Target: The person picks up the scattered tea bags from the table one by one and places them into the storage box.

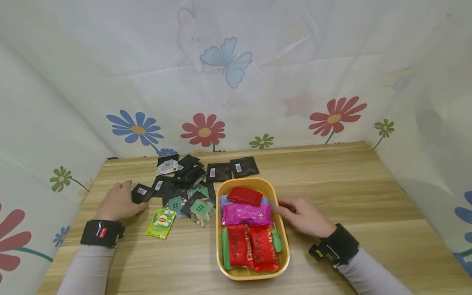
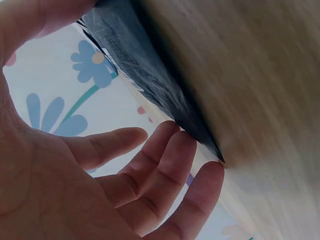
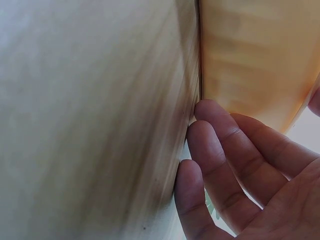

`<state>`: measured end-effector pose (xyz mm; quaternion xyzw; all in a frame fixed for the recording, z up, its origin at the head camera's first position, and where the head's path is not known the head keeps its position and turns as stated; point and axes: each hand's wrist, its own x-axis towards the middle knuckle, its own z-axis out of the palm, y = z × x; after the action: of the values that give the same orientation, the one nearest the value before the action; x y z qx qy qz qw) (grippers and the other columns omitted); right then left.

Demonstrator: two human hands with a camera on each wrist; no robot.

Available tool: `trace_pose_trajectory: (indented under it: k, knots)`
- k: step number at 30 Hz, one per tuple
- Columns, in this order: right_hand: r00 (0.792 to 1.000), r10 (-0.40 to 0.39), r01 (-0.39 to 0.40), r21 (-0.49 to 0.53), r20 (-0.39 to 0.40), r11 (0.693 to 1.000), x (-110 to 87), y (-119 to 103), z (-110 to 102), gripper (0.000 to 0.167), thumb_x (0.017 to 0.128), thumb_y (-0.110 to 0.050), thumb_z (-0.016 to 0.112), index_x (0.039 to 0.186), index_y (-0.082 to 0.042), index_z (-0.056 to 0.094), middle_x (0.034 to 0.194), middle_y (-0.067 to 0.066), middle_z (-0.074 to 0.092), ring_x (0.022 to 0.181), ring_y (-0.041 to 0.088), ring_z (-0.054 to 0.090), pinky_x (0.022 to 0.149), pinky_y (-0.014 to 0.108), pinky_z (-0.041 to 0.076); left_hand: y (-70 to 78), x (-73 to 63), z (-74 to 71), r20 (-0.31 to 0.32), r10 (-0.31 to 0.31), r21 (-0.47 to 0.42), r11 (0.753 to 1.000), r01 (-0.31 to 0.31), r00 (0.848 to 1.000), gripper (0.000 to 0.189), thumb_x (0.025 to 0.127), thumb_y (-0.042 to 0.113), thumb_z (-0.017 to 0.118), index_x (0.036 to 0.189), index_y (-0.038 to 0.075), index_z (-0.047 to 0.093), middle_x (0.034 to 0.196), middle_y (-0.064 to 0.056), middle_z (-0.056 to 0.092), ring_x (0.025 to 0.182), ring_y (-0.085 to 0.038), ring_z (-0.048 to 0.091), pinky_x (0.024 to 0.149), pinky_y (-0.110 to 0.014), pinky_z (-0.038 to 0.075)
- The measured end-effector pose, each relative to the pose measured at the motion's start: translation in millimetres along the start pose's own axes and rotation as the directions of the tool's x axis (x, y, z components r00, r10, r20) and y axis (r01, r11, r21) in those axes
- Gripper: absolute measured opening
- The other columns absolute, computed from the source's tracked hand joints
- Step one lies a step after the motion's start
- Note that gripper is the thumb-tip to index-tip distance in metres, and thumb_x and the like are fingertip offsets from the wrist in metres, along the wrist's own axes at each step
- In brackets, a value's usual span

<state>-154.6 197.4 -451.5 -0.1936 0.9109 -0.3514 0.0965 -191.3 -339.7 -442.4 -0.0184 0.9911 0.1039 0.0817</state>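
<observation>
My left hand (image 1: 119, 203) holds a small black sachet (image 1: 141, 193) at the left of the table. In the left wrist view, the thumb touches one end of this sachet (image 2: 145, 65) and the fingertips meet its far edge. My right hand (image 1: 306, 215) grips the right side of a yellow plastic basket (image 1: 254, 275), thumb at the rim. The right wrist view shows fingers (image 3: 207, 145) low against its outer wall (image 3: 250, 55). Inside lie red packets (image 1: 239, 246), a shiny magenta packet (image 1: 246, 214) and partly covered green and blue ones.
Between left hand and basket lies a loose pile of black sachets (image 1: 188, 170), some with green labels (image 1: 202, 208). A yellow-green Lipton tea bag packet (image 1: 161, 223) is nearest the front. Two black sachets (image 1: 244, 166) lie behind the basket. Floral cloth (image 1: 228, 102) hangs behind the wooden table (image 1: 350, 184).
</observation>
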Motion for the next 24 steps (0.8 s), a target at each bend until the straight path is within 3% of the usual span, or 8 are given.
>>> trace_pose_trajectory:
  k: [7,18,24]
  knots:
    - [1.000,0.002,-0.002,0.000,0.004,1.000,0.1,1.0,0.1,0.042,0.105,-0.042,0.057,0.132,-0.013,0.071,0.124,0.001,0.076,0.108,0.014,0.070,0.094,0.041,0.058,-5.9,0.7,1.0,0.001,-0.050,-0.033,0.998,0.050,0.999,0.108,0.079,0.053,0.081,0.149,-0.016,0.034,0.135,-0.048,0.041,0.111,-0.061,0.053,0.089,-0.070,0.050]
    - [1.000,0.000,0.000,-0.007,-0.004,1.000,-0.8,1.6,0.7,0.045,0.105,-0.046,0.056,0.132,-0.014,0.071,0.125,0.002,0.075,0.111,0.017,0.071,0.095,0.044,0.058,-7.9,2.4,1.9,-0.022,-0.063,-0.044,0.997,0.062,0.998,0.106,0.077,0.053,0.081,0.146,-0.015,0.037,0.125,-0.046,0.047,0.103,-0.055,0.056,0.084,-0.066,0.052]
    - [1.000,0.001,-0.001,0.000,0.007,1.000,-0.7,1.3,0.4,0.046,0.105,-0.046,0.055,0.134,-0.014,0.070,0.127,0.002,0.075,0.113,0.018,0.071,0.096,0.046,0.059,-1.2,1.2,-1.6,-0.101,-0.011,-0.040,0.999,0.007,0.995,0.101,0.076,0.053,0.080,0.141,-0.014,0.043,0.122,-0.042,0.053,0.101,-0.051,0.058,0.081,-0.062,0.052]
